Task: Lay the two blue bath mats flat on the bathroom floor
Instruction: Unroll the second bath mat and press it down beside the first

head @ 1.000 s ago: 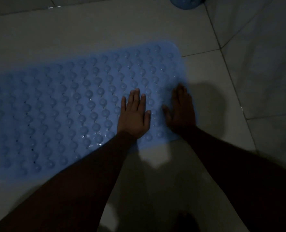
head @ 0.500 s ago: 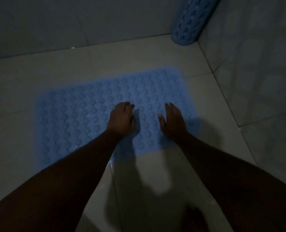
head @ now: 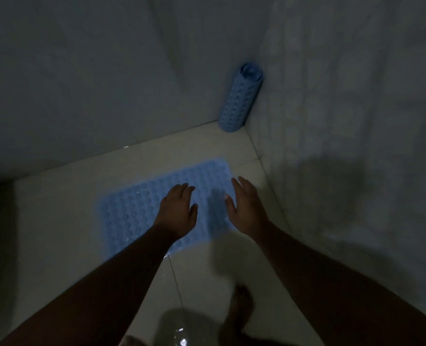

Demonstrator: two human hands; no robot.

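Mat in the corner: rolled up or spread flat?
Rolled up. The corner mat stands on end as a tube, its open top end showing.

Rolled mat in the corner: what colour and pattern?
The rolled mat is light blue with rows of round dots; head view.

Pale tiled floor [head: 57, 221] carries a flat blue mat [head: 132, 213] and, seemingly upright, a rolled mat [head: 240, 101].

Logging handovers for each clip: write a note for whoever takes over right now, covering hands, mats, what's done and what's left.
Hands: left hand open and empty above the flat mat; right hand open and empty above its right end.
Mats: the flat mat lies spread on the floor; the rolled mat stands in the wall corner.
Done: one mat laid.
Left: unroll and flatten the rolled mat.
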